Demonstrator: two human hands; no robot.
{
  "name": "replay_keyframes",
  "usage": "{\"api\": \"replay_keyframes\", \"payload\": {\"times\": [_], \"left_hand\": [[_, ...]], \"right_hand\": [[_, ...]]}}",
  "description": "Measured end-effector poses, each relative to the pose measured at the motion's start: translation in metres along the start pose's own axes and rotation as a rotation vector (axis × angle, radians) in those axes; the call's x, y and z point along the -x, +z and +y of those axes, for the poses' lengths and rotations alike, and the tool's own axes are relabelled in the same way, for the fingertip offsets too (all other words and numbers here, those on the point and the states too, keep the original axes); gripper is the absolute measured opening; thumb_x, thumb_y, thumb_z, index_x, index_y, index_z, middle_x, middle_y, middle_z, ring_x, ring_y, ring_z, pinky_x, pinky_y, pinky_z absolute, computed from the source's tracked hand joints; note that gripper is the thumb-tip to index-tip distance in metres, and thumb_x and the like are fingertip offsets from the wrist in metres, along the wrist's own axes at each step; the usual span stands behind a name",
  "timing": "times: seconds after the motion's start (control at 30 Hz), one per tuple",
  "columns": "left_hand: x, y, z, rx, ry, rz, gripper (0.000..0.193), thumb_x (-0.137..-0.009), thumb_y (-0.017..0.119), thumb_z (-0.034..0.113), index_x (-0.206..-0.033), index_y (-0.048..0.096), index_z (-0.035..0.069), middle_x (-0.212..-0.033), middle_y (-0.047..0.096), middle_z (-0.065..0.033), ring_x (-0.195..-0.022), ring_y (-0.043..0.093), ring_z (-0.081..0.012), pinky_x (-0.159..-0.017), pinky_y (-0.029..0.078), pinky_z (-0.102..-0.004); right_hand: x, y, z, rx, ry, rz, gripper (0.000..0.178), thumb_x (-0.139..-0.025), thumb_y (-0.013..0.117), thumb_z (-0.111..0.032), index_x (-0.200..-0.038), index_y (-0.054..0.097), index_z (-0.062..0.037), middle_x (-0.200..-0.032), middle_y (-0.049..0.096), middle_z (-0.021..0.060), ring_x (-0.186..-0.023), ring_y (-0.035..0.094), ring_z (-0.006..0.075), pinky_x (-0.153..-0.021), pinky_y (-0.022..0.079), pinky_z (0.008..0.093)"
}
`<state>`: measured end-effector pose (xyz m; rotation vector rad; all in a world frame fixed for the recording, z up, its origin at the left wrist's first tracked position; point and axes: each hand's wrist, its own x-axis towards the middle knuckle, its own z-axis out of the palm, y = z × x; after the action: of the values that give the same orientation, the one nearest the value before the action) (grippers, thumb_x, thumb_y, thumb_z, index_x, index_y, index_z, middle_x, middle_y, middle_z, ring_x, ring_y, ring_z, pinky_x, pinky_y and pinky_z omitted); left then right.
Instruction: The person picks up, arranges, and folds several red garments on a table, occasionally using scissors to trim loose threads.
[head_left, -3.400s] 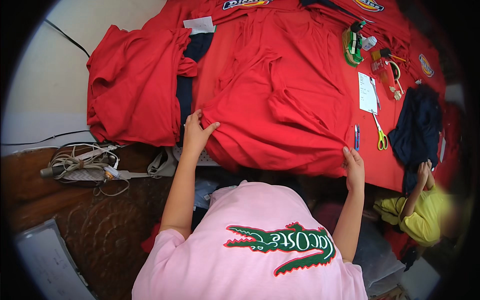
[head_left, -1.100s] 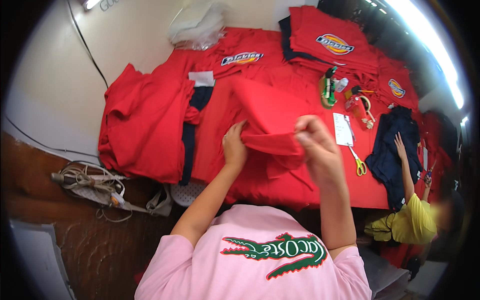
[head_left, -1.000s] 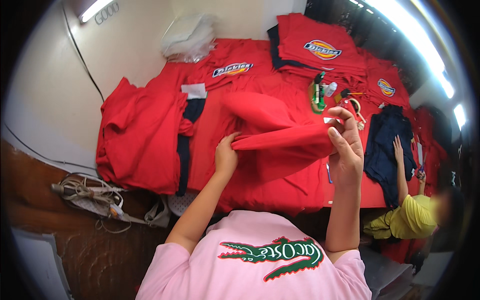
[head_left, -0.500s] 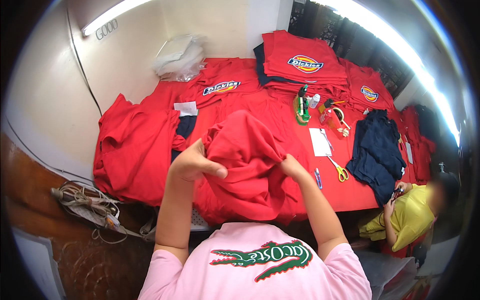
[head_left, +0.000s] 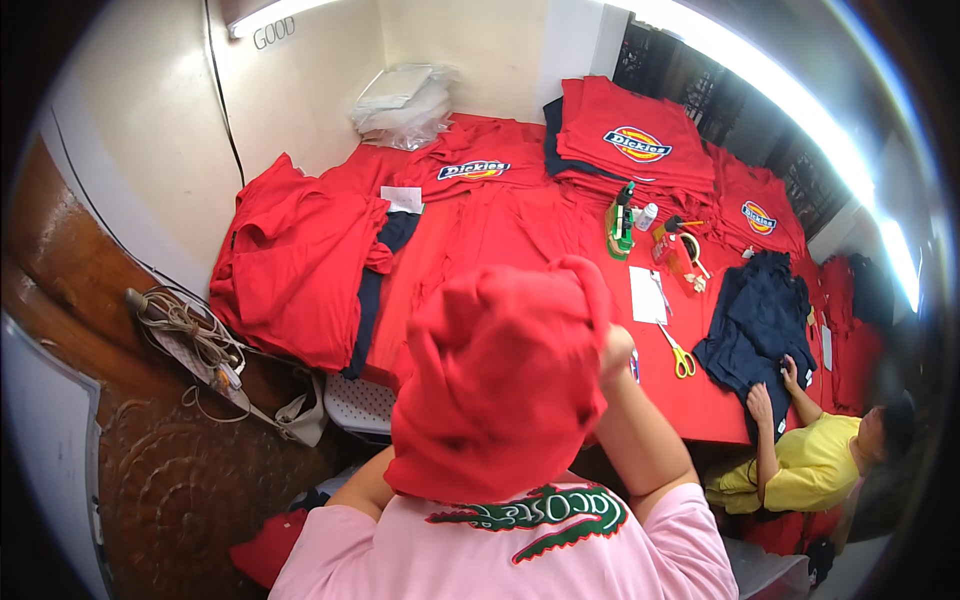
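A bunched-up red shirt is raised in front of my chest, its cloth hanging in loose folds and blurred by motion. My right hand is closed at the shirt's right edge, gripping the cloth, with the fingers partly covered. The cloth hides my left hand and forearm entirely; only the left upper arm shows below it. Under and beyond the shirt spreads the red-covered table. To the left lies a heap of red shirts with dark blue cloth at its edge.
Right of my hand lie yellow-handled scissors, white paper, a green tape dispenser and a white bottle. Folded red shirts are stacked behind. A person in yellow handles navy garments at right. Coiled cables hang left.
The red shirt has come closer to my body and now covers my left hand. My right hand has moved rightward. The person in yellow now has both hands on the navy garments.
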<state>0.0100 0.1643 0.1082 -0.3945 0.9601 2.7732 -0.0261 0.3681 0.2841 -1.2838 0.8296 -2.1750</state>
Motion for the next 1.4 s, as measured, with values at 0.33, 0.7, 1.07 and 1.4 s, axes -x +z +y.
{"api": "replay_keyframes", "payload": {"times": [0.33,0.7,1.07,1.4], "left_hand": [[0.096,0.143,0.198,-0.745,-0.179,-0.790,0.025,-0.101,0.062,0.017,-0.107,0.076,-0.003,-0.099,0.076,-0.0045,-0.088,0.070,-0.0153,-0.080,0.055,-0.0291],[0.213,0.244,0.195,-2.097,1.237,0.211,0.034,-0.097,0.068,0.031,-0.098,0.076,-0.002,-0.104,0.071,-0.0240,-0.103,0.070,-0.0402,-0.091,0.053,-0.0522],[0.187,0.110,0.130,-2.683,-0.152,-0.135,0.068,-0.098,0.063,0.059,-0.093,0.080,-0.007,-0.090,0.075,-0.0256,-0.103,0.073,-0.0390,-0.126,0.027,-0.0501],[0.280,0.176,0.206,-2.545,0.626,0.431,0.025,-0.083,0.085,0.015,-0.096,0.077,-0.003,-0.092,0.073,-0.0260,-0.090,0.072,-0.0412,-0.082,0.057,-0.0481]], "right_hand": [[0.100,-0.028,-0.186,1.743,0.848,-0.437,0.017,-0.072,0.075,-0.005,-0.088,0.078,-0.0096,-0.087,0.077,0.0037,-0.100,0.068,0.0260,-0.101,0.043,0.0434],[0.084,0.046,-0.315,2.641,-0.498,0.321,0.017,-0.075,0.074,-0.011,-0.091,0.078,-0.0113,-0.108,0.075,0.0057,-0.106,0.066,0.0295,-0.108,0.043,0.0436],[0.156,0.014,-0.281,2.530,0.298,-0.206,0.005,-0.078,0.069,-0.008,-0.076,0.073,-0.0119,-0.079,0.072,0.0027,-0.089,0.069,0.0216,-0.122,0.037,0.0520],[0.125,0.071,-0.351,2.384,0.097,0.033,0.017,-0.081,0.065,0.005,-0.090,0.077,-0.0031,-0.086,0.071,0.0064,-0.096,0.068,0.0233,-0.121,0.038,0.0479]]}}
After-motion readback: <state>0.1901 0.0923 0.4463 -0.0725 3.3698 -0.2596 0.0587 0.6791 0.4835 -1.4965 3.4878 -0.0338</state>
